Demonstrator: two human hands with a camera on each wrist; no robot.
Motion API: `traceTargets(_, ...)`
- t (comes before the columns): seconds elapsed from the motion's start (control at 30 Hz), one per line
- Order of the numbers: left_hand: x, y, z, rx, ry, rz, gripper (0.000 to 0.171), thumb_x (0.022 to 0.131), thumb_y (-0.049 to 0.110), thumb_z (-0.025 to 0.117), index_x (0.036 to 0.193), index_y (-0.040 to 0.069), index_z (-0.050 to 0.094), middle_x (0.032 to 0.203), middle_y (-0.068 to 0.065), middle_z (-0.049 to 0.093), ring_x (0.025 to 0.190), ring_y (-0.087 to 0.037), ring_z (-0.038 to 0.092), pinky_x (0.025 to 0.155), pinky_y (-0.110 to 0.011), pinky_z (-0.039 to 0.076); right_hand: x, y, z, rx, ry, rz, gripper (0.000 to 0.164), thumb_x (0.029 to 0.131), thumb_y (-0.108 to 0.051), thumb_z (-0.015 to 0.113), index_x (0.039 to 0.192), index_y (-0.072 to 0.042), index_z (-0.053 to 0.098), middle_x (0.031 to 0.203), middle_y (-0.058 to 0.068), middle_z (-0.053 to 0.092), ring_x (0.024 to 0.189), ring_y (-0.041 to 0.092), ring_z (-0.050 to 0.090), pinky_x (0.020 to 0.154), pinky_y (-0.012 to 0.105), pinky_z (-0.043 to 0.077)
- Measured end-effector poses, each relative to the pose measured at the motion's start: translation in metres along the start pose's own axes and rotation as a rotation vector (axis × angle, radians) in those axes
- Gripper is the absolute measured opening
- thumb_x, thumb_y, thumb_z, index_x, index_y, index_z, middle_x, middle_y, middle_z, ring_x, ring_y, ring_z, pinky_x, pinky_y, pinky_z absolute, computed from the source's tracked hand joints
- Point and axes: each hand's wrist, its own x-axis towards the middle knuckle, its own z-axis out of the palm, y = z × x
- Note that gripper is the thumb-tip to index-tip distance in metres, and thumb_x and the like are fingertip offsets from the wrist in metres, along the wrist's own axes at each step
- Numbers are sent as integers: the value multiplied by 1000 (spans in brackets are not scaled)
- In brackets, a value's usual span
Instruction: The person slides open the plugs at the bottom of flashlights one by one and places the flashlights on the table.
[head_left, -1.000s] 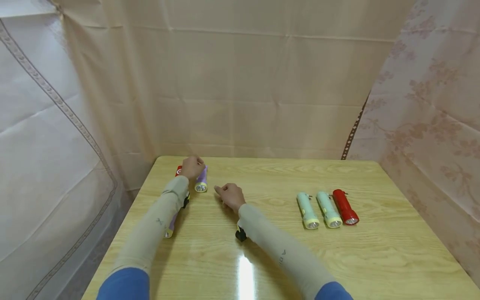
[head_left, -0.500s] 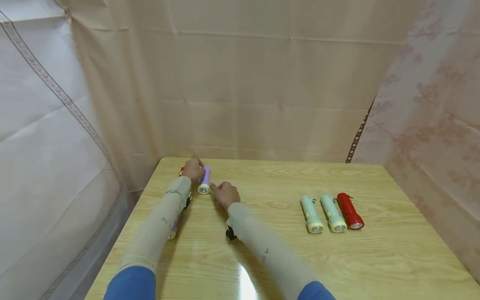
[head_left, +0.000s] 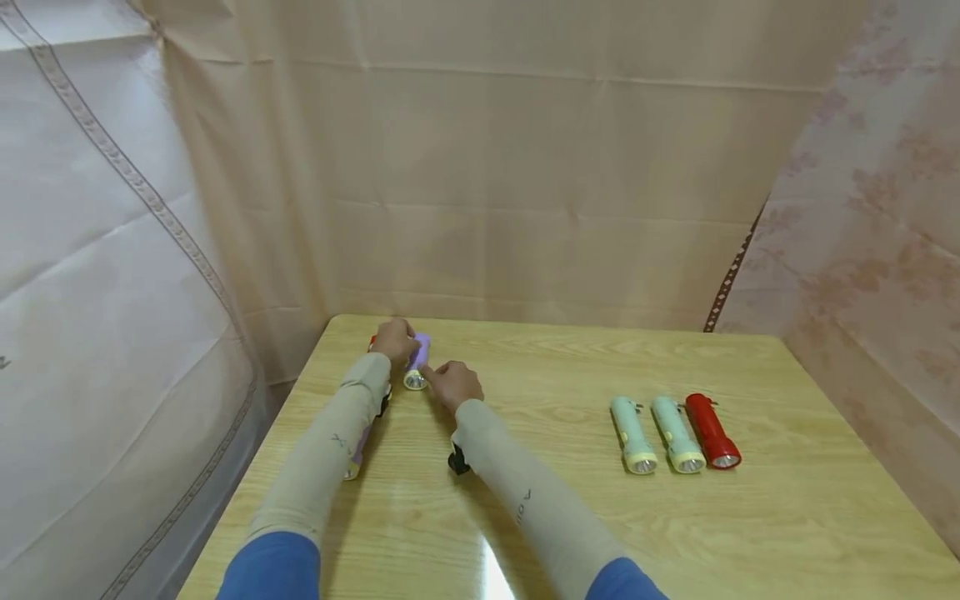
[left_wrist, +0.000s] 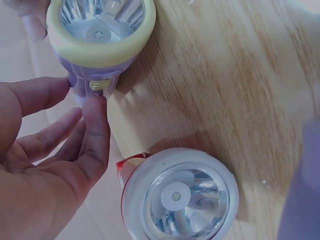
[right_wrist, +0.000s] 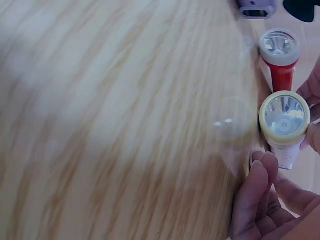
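Note:
A purple flashlight [head_left: 420, 352] with a pale yellow rim lies at the far left of the table, lens toward me. My left hand [head_left: 394, 340] pinches its body between thumb and finger near the yellow switch [left_wrist: 100, 84]. On the other side, my right hand [head_left: 456, 385] has its fingertips at the lens end, fingers loosely bent. Close to the left hand lies a red flashlight [left_wrist: 180, 197] with a white rim, mostly hidden by that hand in the head view. A second purple flashlight [head_left: 361, 450] is partly covered by the left forearm.
To the right, a mint flashlight [head_left: 632, 435], another mint flashlight [head_left: 677, 435] and a red flashlight [head_left: 711, 432] lie side by side on the wooden table [head_left: 562, 517]. A beige cloth [head_left: 510, 200] hangs behind the table's far edge.
The right hand has moved left to the purple flashlight's lens end. The left hand has come down onto its body. The whole view has shifted slightly.

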Motion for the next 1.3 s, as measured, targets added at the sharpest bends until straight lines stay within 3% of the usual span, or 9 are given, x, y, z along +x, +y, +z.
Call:
traceTargets(0.1,2,-1,3,-12,-3,4,21,89,6,70,102,-10,70,106,-24,72,91,-32,64,83,-43,56,2,1,3,17,-1,-1,57,93,-63,66,109,-9,76,67,1,66,55,13,55,49,27,43)
traceTargets(0.2,4,-2,6,-12,-11,19,20,90,9,72,99,-10,73,102,-22,73,85,-28,63,79,-41,56,4,0,5,50,-19,0,52,93,-60,68,92,-8,76,57,-2,57,49,12,48,44,27,38)
traceTargets(0.33,7,-2,7,-1,-16,32,22,91,12,73,99,-9,74,99,-21,74,84,-29,66,77,-40,57,3,-4,1,105,-40,0,50,94,-51,72,66,-10,63,47,-6,41,41,9,38,39,25,31)
traceTargets(0.43,8,-2,7,-6,-29,17,25,93,13,72,102,-10,74,100,-22,74,87,-30,68,77,-39,58,1,-6,-1,144,-69,8,49,93,-45,75,61,-14,53,47,-7,37,41,9,35,38,25,32)
traceTargets(0.57,10,-2,6,-22,-78,-2,26,97,14,68,106,-9,74,102,-22,74,84,-28,68,71,-35,57,0,-6,0,163,-94,12,45,93,-40,77,64,-13,55,48,-6,40,41,10,40,38,26,37)
traceTargets(0.7,12,-6,4,-51,-96,-2,29,99,16,64,110,-8,75,103,-19,75,84,-25,68,69,-32,56,2,-3,2,172,-82,-22,37,92,-36,79,74,-6,68,53,-3,48,45,11,47,40,27,40)
traceTargets(0.93,16,-14,-1,-186,-107,-4,38,101,23,62,123,-7,69,111,-19,72,87,-23,69,71,-30,58,5,4,2,256,-109,-57,34,90,-32,82,101,-1,73,79,8,69,58,17,59,48,29,50)
traceTargets(1.3,6,-10,-10,-303,-91,-39,40,100,24,66,124,-7,67,126,-25,66,95,-28,70,81,-37,60,5,6,-5,246,-127,-81,40,90,-31,82,113,-1,69,90,7,69,67,21,64,53,30,53)
